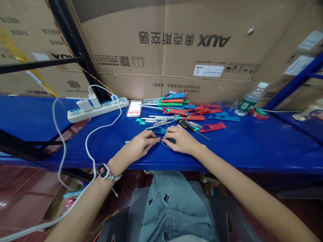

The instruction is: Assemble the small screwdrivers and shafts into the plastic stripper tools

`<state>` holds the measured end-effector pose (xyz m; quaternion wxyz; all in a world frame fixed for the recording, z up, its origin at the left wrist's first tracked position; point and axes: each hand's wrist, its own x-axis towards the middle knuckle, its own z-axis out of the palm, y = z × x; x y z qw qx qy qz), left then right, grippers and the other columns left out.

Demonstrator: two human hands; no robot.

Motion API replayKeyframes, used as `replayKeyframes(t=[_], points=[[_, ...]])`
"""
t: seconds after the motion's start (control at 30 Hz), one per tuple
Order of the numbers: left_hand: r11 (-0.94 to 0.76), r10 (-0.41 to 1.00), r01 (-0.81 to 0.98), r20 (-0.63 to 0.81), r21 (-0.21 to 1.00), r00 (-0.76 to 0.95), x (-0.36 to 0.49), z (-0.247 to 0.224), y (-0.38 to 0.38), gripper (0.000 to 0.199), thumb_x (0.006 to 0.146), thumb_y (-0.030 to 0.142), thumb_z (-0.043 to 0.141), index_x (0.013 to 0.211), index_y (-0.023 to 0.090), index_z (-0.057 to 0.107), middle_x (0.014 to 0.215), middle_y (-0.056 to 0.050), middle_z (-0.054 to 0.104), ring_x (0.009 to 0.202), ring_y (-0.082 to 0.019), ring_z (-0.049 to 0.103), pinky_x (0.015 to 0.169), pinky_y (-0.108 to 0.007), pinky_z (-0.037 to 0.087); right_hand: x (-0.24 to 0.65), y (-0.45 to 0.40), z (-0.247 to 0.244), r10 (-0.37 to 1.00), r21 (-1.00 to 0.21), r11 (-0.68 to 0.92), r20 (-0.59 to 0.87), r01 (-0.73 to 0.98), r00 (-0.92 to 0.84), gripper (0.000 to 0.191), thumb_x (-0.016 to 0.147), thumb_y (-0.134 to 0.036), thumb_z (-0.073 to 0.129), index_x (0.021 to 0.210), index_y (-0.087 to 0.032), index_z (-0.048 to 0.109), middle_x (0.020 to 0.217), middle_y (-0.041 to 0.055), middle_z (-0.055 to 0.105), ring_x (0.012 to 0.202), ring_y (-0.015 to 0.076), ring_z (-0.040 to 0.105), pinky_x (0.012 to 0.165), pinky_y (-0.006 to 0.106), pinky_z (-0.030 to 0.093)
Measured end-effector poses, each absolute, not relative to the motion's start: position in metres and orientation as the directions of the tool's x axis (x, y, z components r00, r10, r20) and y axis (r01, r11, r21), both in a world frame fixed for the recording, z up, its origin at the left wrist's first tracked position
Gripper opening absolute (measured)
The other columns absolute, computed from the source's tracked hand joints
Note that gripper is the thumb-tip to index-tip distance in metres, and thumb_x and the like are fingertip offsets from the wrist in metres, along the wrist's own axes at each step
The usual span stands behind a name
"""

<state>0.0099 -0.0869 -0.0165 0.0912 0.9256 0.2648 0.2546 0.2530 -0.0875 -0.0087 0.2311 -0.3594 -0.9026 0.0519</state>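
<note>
Both hands meet at the front of the blue table, over a partly hidden utility lighter (165,145) with a blue handle and a metal tube. My left hand (143,144) is closed, pinching it near the middle, and the tube's end pokes out to the left. Closed fingers of my right hand (180,139) press on its handle end. Just behind the fingers lies a translucent blue lighter housing (159,130). A screwdriver (186,125) with a black and yellow handle rests behind my right hand. Beyond it are red lighter housings (213,127) and blue ones (224,116).
Several finished-looking lighters (174,101) lie piled against a large cardboard box (164,60). At left, a white power strip (98,110) trails a cable over the table edge. A water bottle (248,101) and a small red box (257,114) stand at right.
</note>
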Motion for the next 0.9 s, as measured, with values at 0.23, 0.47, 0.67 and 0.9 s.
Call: replayKeyframes(t=[0.23,0.47,0.67,0.9], points=[[-0.83,0.552,0.444,0.385,0.337,0.74,0.022,-0.007,-0.085,0.034,0.105,0.019,0.046,0.124,0.026,0.073,0.11,-0.008,0.064,0.101,-0.022,0.064,0.095,-0.041,0.056,0.26,-0.086,-0.008,0.668,-0.247,0.74,0.387,0.626,-0.636,0.014,0.094,-0.018,0.061,0.089,-0.018,0.073,0.09,0.006,0.068,0.088,0.0207,0.06,0.079,0.035,0.035],[-0.835,0.547,0.444,0.396,0.326,0.737,0.024,-0.016,-0.079,0.031,0.104,0.02,0.048,0.122,0.024,0.073,0.108,-0.009,0.064,0.103,-0.023,0.063,0.096,-0.042,0.056,0.262,-0.091,-0.006,0.623,-0.172,0.772,0.397,0.612,-0.674,0.013,0.091,-0.027,0.066,0.098,-0.018,0.072,0.095,0.0073,0.069,0.092,0.023,0.06,0.084,0.037,0.037],[-0.796,0.602,0.465,0.424,0.388,0.677,0.025,-0.021,-0.081,0.021,0.103,0.024,0.054,0.116,0.022,0.07,0.104,-0.007,0.069,0.101,-0.022,0.065,0.095,-0.041,0.056,0.258,-0.095,-0.007,0.584,-0.016,0.778,0.386,0.628,-0.714,0.017,0.099,-0.028,0.059,0.094,-0.018,0.072,0.097,0.0088,0.068,0.091,0.023,0.055,0.082,0.038,0.034],[-0.817,0.574,0.444,0.463,0.367,0.675,0.025,-0.023,-0.079,0.015,0.102,0.021,0.056,0.105,0.021,0.071,0.101,-0.007,0.068,0.098,-0.022,0.065,0.091,-0.04,0.057,0.256,-0.096,-0.007,0.592,0.039,0.764,0.356,0.644,-0.723,0.02,0.103,-0.027,0.056,0.096,-0.016,0.072,0.103,0.0093,0.067,0.091,0.0214,0.054,0.082,0.036,0.033]])
